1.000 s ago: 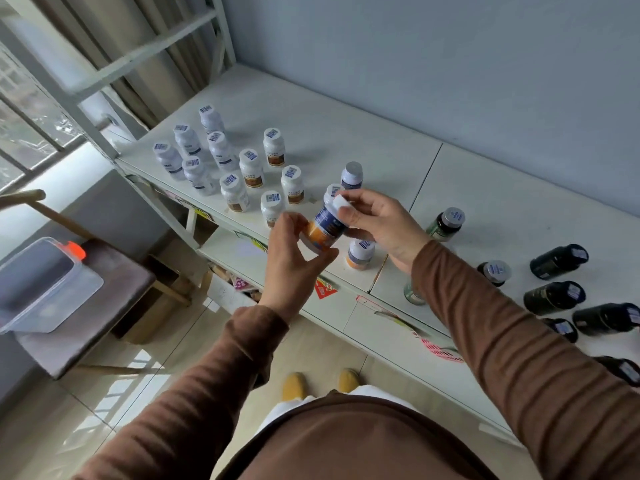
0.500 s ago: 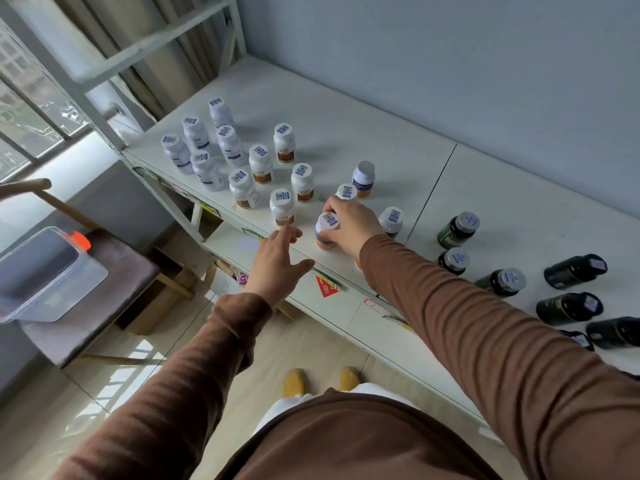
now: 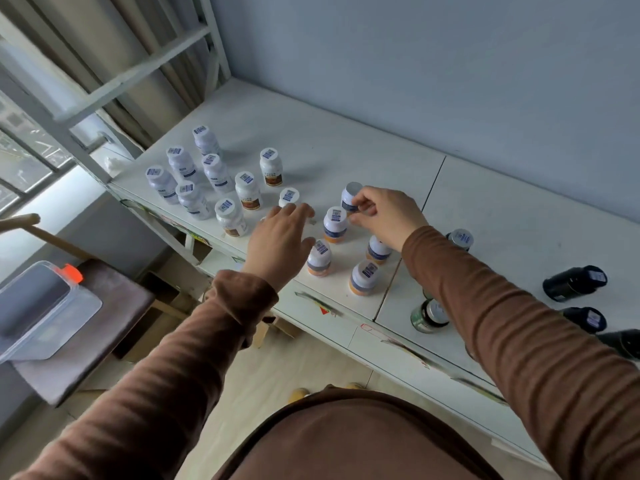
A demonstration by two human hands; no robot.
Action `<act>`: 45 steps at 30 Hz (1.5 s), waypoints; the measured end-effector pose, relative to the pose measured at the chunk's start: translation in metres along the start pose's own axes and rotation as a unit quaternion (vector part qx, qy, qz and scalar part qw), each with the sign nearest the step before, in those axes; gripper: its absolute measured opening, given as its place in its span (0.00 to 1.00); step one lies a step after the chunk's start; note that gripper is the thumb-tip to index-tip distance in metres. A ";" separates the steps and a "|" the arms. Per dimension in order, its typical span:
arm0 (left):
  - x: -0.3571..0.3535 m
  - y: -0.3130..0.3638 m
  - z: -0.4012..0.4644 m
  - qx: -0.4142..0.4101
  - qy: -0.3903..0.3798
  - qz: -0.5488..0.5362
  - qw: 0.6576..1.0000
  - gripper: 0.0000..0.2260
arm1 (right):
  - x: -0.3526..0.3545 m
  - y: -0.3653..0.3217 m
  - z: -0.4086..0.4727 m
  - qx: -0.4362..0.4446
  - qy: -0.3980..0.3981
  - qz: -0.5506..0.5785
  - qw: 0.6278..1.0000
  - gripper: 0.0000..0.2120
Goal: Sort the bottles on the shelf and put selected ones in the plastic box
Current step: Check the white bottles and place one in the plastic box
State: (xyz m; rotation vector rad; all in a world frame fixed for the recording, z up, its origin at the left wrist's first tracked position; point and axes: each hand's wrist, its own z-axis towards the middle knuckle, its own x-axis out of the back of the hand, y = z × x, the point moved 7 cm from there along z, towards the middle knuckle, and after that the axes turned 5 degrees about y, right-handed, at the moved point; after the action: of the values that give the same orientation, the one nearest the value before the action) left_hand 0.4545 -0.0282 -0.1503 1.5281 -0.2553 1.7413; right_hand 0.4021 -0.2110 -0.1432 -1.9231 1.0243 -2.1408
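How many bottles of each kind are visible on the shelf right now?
White bottles with blue-grey labels: 5
White bottles with brown labels: 4 (one more may hide under the left hand)
White bottles with orange-and-blue labels: 5
Dark bottles: 5
Total: 19 visible

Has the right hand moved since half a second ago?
Yes. The right hand left the front bottle and went back toward the wall, now pinching the grey-capped bottle on the shelf.

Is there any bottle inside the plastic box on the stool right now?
No, the plastic box sits shut, with no bottle visible inside.
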 end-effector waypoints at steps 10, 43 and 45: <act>-0.041 0.006 0.052 -0.029 -0.072 0.111 0.991 0.15 | -0.046 -0.001 0.029 0.064 -0.063 -0.081 0.993 0.26; -0.025 0.088 0.003 0.325 -0.195 -0.783 0.493 0.24 | 0.090 -0.023 -0.001 -0.045 0.029 0.362 0.931 0.22; -0.022 0.087 0.002 0.316 -0.193 -0.774 0.513 0.24 | 0.090 -0.021 -0.003 -0.033 0.029 0.360 0.932 0.20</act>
State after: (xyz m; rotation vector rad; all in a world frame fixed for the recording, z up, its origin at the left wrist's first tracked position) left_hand 0.3974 -0.0972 -0.1401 1.5423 1.3297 -0.0905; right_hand 0.3885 -0.2370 -0.0550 -1.2095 1.5240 -1.7428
